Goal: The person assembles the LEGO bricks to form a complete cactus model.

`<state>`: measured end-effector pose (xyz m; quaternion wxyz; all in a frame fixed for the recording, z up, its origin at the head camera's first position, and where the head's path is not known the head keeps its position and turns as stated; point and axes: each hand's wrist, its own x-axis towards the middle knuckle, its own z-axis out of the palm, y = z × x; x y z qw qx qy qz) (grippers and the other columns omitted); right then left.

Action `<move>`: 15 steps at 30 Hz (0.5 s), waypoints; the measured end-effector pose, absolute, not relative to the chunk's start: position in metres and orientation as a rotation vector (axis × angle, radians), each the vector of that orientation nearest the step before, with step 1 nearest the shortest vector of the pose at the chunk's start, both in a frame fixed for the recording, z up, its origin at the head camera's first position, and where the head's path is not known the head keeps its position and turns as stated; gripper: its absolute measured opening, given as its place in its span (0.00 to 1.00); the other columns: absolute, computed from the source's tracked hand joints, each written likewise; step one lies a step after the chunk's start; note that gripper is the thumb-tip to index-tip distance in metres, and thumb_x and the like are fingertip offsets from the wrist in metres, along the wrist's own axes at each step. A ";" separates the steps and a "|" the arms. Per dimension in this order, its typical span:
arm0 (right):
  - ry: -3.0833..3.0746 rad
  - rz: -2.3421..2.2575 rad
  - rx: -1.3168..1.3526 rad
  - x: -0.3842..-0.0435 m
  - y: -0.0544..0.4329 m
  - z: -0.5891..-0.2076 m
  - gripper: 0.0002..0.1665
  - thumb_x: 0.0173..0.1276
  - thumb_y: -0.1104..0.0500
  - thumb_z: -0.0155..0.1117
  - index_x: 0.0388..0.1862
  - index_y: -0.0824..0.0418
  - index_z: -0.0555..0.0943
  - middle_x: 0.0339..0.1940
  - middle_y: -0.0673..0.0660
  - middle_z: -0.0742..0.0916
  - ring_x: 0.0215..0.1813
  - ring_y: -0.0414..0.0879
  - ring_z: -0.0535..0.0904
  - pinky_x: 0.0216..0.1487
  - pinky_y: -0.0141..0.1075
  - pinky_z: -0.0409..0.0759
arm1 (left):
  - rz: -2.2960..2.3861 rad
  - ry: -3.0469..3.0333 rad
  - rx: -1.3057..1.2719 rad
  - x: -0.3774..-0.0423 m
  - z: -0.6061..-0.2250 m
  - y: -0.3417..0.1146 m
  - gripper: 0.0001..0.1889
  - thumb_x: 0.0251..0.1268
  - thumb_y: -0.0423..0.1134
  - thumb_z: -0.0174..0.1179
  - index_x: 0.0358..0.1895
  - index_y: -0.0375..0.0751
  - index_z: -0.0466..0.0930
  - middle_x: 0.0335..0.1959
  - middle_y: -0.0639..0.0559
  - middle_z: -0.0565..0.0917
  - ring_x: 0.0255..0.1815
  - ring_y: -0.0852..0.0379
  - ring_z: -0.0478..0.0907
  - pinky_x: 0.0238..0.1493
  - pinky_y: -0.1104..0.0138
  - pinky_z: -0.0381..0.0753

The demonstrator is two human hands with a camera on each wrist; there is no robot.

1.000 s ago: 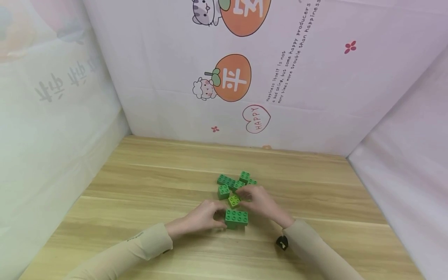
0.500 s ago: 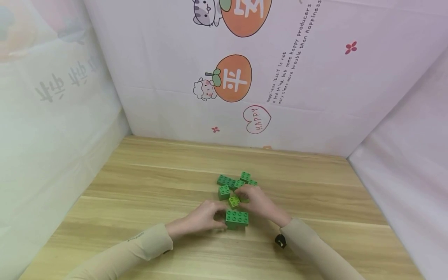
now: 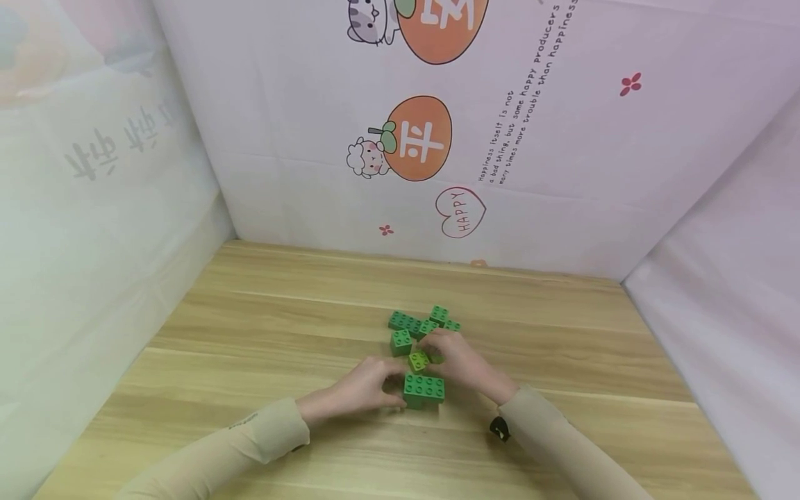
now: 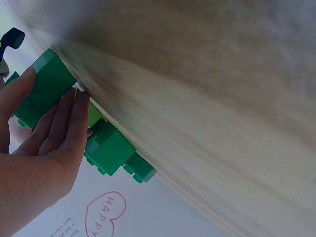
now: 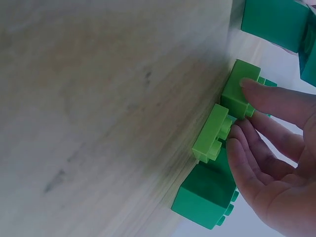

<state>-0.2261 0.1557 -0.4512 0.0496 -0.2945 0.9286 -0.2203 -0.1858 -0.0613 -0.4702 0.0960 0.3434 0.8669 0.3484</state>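
"Anything new?"
"Right grip (image 3: 461, 361) edges inward, thumb on the lime brick (image 3: 417, 362) behind the eight-stud green block (image 3: 423, 389); whether pinched, I can't tell."
"Left grip (image 3: 361, 390)?"
"Curled around that block; little progress, seemingly."

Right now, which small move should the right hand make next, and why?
Probably close the right hand gently on the lime brick at its thumb: the right wrist view shows fingertips close by, but no clearly firm grip. The left hand has thumb and fingers around the large green brick, so that one seems steady.
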 end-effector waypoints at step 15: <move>2.862 -0.642 -0.976 -0.226 0.160 -0.454 0.20 0.54 0.63 0.77 0.47 0.62 0.85 0.45 0.55 0.88 0.49 0.48 0.83 0.53 0.41 0.86 | 1.047 2.555 1.012 -0.187 -0.472 -0.061 0.17 0.55 0.39 0.73 0.50 0.47 0.84 0.49 0.57 0.88 0.51 0.63 0.82 0.56 0.70 0.83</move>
